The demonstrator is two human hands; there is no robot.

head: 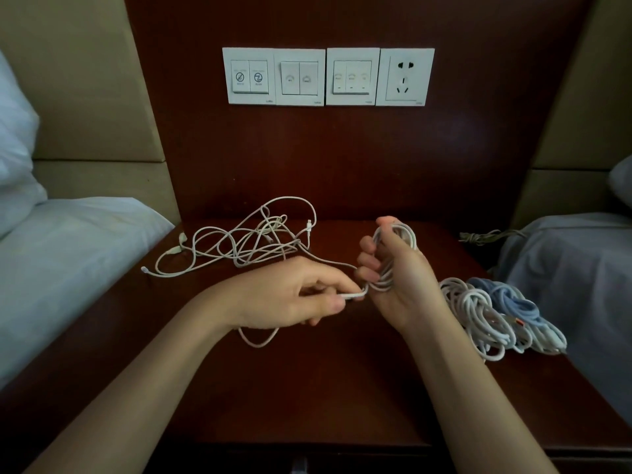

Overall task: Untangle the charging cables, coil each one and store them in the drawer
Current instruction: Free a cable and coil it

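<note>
Both hands work one white cable above the nightstand [307,388].

The right hand [400,278] is curled round an upright coil [393,234] of white cable. The left hand [284,295] pinches a loose end of cable [354,295] between thumb and fingers, just beside the lower edge of the coil. A slack loop [260,340] shows below the left hand. One strand runs from the hands back to the tangle [246,241] of white cables lying at the rear left of the top. A white bundle [478,313] and a blue bundle [513,299] lie touching each other at the right edge. Switch plates [301,77] and a socket [405,77] sit on the wall panel behind.
</note>
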